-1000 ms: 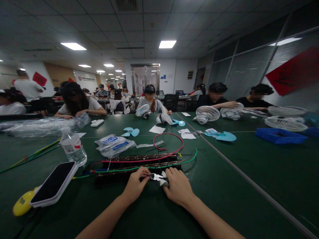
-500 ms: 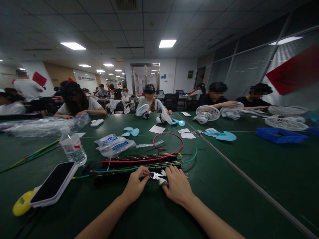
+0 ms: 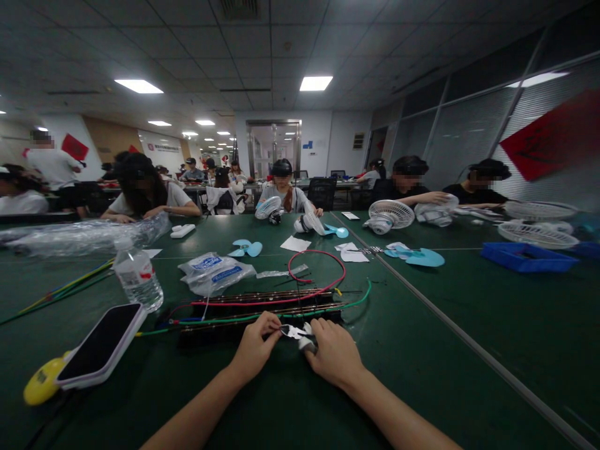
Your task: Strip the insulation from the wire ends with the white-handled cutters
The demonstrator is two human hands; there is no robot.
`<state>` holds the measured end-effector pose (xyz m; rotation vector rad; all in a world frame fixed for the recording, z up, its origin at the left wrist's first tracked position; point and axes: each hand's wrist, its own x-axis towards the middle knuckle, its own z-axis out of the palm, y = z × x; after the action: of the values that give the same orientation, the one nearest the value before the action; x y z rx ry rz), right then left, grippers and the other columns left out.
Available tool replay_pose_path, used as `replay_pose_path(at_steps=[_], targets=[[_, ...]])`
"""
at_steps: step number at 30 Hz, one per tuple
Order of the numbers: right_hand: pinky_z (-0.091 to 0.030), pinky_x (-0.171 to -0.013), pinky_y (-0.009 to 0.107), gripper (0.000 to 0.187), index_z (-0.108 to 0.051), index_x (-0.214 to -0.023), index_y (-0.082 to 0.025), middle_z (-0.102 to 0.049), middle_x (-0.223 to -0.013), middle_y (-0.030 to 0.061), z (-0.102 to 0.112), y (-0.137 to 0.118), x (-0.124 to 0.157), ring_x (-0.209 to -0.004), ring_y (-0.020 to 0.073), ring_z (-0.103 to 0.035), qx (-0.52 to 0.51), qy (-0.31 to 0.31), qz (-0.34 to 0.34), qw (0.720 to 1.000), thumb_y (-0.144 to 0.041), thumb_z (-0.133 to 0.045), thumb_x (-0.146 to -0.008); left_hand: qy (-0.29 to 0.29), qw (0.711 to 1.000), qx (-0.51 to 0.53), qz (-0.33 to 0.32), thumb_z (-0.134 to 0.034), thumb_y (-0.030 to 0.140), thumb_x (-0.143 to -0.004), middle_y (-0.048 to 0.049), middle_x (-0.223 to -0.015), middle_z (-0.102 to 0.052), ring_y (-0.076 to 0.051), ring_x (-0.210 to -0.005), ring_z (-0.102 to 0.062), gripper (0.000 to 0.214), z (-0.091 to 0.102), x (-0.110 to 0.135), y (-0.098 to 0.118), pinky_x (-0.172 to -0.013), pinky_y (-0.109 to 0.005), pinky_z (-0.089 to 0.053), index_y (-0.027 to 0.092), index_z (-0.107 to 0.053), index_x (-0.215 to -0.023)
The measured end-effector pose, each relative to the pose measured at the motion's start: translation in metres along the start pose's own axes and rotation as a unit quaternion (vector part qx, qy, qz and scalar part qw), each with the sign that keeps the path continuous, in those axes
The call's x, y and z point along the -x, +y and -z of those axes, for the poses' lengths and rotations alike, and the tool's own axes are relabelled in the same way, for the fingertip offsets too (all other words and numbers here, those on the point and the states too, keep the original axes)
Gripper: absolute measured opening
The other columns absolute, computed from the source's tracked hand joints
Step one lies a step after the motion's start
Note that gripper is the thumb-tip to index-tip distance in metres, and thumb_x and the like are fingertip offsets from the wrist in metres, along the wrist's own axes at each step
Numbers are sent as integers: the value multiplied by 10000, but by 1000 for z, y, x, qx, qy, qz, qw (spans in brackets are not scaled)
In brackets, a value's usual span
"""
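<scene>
My left hand (image 3: 255, 347) is closed in a pinch at the near edge of a long black strip (image 3: 220, 328) strung with red, green and blue wires (image 3: 262, 303); what it pinches is too small to name. My right hand (image 3: 334, 351) is wrapped round a small pair of white-handled cutters (image 3: 297, 332), whose tip points left toward my left fingers. Both hands rest on the green table (image 3: 290, 400) close to me.
A phone (image 3: 100, 344) lies on a yellow object at the left, beside a water bottle (image 3: 137, 275) and plastic bags (image 3: 213, 272). A red wire loop (image 3: 319, 269), blue fan blades, white fans and a blue tray (image 3: 527, 256) lie farther off. Several people sit round the tables.
My right hand's fingers shifted slightly on the cutters. Otherwise almost nothing has moved.
</scene>
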<state>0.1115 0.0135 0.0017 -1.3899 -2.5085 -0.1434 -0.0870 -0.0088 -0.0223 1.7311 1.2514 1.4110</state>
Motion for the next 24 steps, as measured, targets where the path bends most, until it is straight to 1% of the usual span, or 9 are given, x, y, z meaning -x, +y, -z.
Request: replay_pose_path(at_steps=[3, 6, 9, 11, 16, 24], targets=[[-291, -754, 308, 223, -506, -930, -198, -545, -949, 65, 4, -1, 0, -867, 210, -471, 6, 4, 11, 1000, -326, -530, -750, -2, 1000, -5, -1, -558, 133, -784, -10, -814, -614, -162, -792, -638, 89, 0, 0, 0, -754, -288, -506, 181, -541, -857], [-284, -797, 331, 266, -504, -930, -192, -532, -966, 74, 8, -3, -1, -907, 228, -454, 13, 21, 14, 1000, -336, -565, -714, -5, 1000, -3, 3, -557, 120, -776, -8, -828, -615, -160, -796, -641, 122, 0, 0, 0, -754, -283, -506, 185, -533, -877], [-281, -815, 341, 281, -505, -933, -188, -528, -976, 78, 9, -4, -2, -918, 234, -449, 13, 26, 16, 999, -346, -569, -710, -6, 1000, 0, 9, -561, 115, -770, -4, -814, -617, -160, -792, -644, 142, 0, -1, -1, -751, -279, -505, 187, -524, -887], [-283, -812, 337, 274, -507, -935, -186, -533, -974, 77, 8, -4, -2, -921, 233, -453, 9, 20, 18, 1000, -345, -560, -719, -9, 1000, 1, 13, -562, 117, -770, -3, -811, -618, -160, -790, -645, 145, 0, -2, -2, -749, -279, -507, 187, -520, -890], [-300, -747, 310, 246, -511, -934, -189, -557, -950, 71, 5, -3, -1, -857, 214, -484, 6, -17, 8, 1000, -350, -526, -748, -14, 1000, 6, 14, -572, 129, -772, -6, -819, -620, -165, -809, -645, 147, 0, -1, -1, -763, -285, -507, 188, -517, -895], [-303, -720, 306, 236, -504, -933, -194, -569, -937, 73, 9, -7, 0, -838, 217, -507, 11, -31, -6, 999, -356, -503, -762, -9, 1000, 3, 10, -578, 159, -784, -5, -802, -617, -164, -790, -646, 111, -1, 0, 3, -748, -282, -506, 187, -519, -873]])
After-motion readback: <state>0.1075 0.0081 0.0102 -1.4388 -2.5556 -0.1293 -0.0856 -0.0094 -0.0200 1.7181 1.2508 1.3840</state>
